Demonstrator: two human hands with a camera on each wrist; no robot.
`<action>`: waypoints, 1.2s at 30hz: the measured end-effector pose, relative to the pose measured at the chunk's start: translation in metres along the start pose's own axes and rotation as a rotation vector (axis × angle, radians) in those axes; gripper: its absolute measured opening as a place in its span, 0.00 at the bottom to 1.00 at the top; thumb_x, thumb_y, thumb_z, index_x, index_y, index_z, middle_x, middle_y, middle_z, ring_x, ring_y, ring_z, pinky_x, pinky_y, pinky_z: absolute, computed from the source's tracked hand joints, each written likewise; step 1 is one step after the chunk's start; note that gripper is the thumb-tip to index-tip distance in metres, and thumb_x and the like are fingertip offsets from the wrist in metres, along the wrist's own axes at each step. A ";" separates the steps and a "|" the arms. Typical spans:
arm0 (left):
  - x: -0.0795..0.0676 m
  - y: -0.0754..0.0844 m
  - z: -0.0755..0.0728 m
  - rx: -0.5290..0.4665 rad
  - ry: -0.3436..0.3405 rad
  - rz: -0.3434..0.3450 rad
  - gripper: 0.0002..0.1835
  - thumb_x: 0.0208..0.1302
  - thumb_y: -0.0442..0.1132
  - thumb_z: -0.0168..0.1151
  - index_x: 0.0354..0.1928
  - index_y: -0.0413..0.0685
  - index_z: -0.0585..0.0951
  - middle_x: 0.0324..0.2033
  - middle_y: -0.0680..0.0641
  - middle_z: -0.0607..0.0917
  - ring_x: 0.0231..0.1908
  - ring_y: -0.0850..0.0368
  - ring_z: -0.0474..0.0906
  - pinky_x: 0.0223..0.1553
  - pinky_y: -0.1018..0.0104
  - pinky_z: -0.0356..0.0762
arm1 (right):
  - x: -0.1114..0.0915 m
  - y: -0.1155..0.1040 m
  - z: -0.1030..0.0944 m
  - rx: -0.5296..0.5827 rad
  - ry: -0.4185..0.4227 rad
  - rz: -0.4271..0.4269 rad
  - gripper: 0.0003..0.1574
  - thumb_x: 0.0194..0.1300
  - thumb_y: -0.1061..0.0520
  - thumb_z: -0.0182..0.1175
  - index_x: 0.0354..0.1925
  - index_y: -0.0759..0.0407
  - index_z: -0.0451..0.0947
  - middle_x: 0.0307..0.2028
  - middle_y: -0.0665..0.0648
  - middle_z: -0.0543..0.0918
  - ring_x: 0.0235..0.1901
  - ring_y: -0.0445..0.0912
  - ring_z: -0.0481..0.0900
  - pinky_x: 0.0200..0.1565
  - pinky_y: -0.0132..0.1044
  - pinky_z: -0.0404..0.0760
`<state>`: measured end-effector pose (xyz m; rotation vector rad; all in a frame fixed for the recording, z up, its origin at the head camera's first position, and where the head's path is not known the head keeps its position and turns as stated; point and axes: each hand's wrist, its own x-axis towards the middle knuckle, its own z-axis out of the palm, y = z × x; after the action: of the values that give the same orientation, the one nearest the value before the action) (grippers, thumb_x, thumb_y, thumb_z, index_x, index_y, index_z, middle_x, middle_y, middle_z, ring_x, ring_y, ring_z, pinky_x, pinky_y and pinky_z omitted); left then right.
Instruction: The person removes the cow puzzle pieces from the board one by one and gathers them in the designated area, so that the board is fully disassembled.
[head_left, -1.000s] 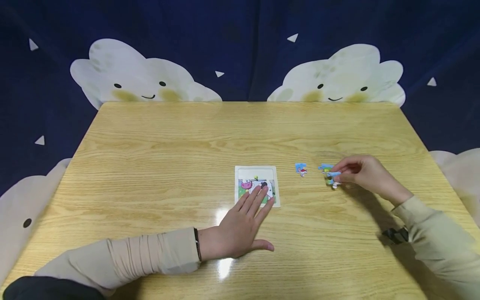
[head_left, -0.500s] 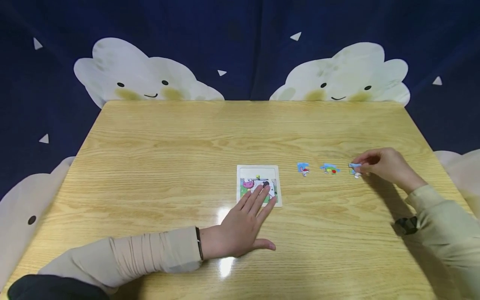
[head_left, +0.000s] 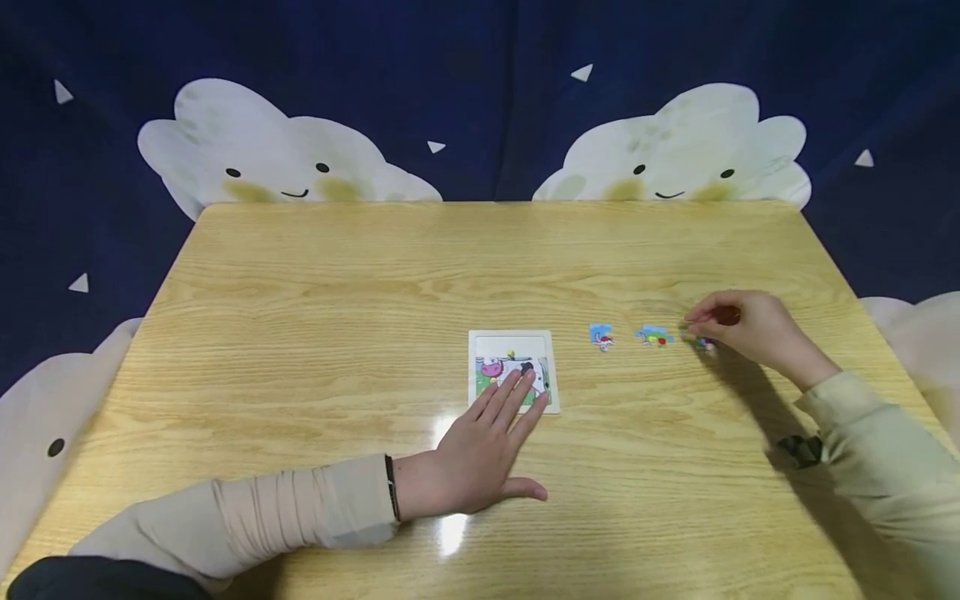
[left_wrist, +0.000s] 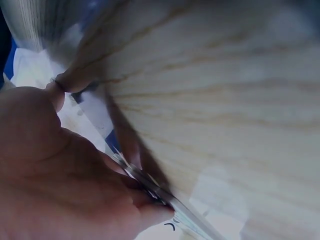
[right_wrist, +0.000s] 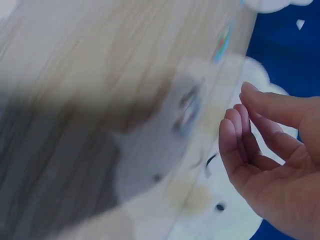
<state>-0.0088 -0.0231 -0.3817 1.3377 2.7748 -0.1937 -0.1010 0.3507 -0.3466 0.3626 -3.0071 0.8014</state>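
Observation:
My left hand (head_left: 480, 462) lies with straight, spread fingers over the lower part of a square jigsaw tray (head_left: 512, 345). A cow picture (head_left: 491, 369) fills the tray's lower part, and a bare cream strip shows along its top. Seen from the left wrist, the fingers meet the edge of the thin tray (left_wrist: 192, 216). On the right, my right hand (head_left: 757, 333) hovers with loosely bent fingers over a jigsaw piece (head_left: 707, 345), partly hidden in the head view. The right wrist view shows this piece (right_wrist: 187, 112) on the table, apart from the fingertips, which hold nothing.
Two more blue-topped jigsaw pieces, one with a red-and-white figure (head_left: 601, 337) and one with green and red (head_left: 654, 336), lie in a row between tray and right hand. The wooden table (head_left: 337, 292) ends at a dark blue cloud-print curtain (head_left: 480, 75).
My right hand carried the jigsaw piece rightward, set it down at the row's right end and let go, rising slightly off it. My left hand stays on the tray.

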 end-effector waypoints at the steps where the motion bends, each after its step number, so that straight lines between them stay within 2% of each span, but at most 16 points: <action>1: 0.000 0.000 0.000 -0.007 -0.003 -0.002 0.54 0.63 0.77 0.37 0.77 0.42 0.49 0.75 0.33 0.46 0.75 0.41 0.41 0.72 0.55 0.46 | 0.001 -0.007 0.002 0.007 0.003 -0.026 0.04 0.59 0.63 0.70 0.35 0.61 0.85 0.27 0.53 0.85 0.25 0.34 0.78 0.26 0.25 0.72; 5: -0.001 -0.001 0.000 -0.015 -0.004 -0.005 0.54 0.63 0.77 0.37 0.77 0.42 0.49 0.75 0.34 0.46 0.75 0.41 0.41 0.72 0.55 0.46 | 0.009 -0.040 0.018 0.052 -0.024 -0.110 0.03 0.59 0.66 0.69 0.33 0.60 0.85 0.27 0.50 0.85 0.26 0.37 0.79 0.29 0.26 0.75; 11: -0.002 -0.001 -0.001 -0.012 0.009 0.001 0.54 0.63 0.76 0.39 0.77 0.41 0.50 0.75 0.34 0.47 0.74 0.41 0.42 0.72 0.55 0.47 | 0.028 -0.088 0.051 0.179 -0.148 -0.188 0.04 0.61 0.67 0.67 0.35 0.61 0.85 0.29 0.51 0.85 0.27 0.43 0.81 0.30 0.31 0.78; 20: -0.005 0.003 -0.001 -0.007 -0.002 0.003 0.53 0.64 0.76 0.39 0.77 0.42 0.50 0.75 0.33 0.47 0.74 0.41 0.42 0.71 0.56 0.48 | 0.057 -0.146 0.097 0.332 -0.300 -0.305 0.06 0.62 0.69 0.64 0.38 0.65 0.85 0.34 0.55 0.87 0.32 0.42 0.83 0.36 0.35 0.80; 27: -0.005 0.005 0.000 0.013 -0.008 -0.003 0.53 0.63 0.76 0.37 0.77 0.42 0.50 0.75 0.34 0.47 0.75 0.41 0.42 0.71 0.56 0.48 | 0.069 -0.168 0.114 0.331 -0.376 -0.337 0.03 0.61 0.67 0.66 0.36 0.64 0.85 0.31 0.53 0.86 0.31 0.40 0.82 0.37 0.35 0.80; 36: -0.004 0.005 -0.001 0.007 -0.028 -0.004 0.53 0.64 0.76 0.37 0.77 0.42 0.49 0.75 0.33 0.46 0.75 0.41 0.41 0.72 0.56 0.47 | 0.072 -0.172 0.118 0.348 -0.425 -0.283 0.03 0.61 0.68 0.66 0.34 0.65 0.85 0.28 0.52 0.86 0.29 0.39 0.82 0.36 0.33 0.81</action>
<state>-0.0027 -0.0233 -0.3807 1.3207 2.7563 -0.2204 -0.1262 0.1320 -0.3603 1.0626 -3.0480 1.3662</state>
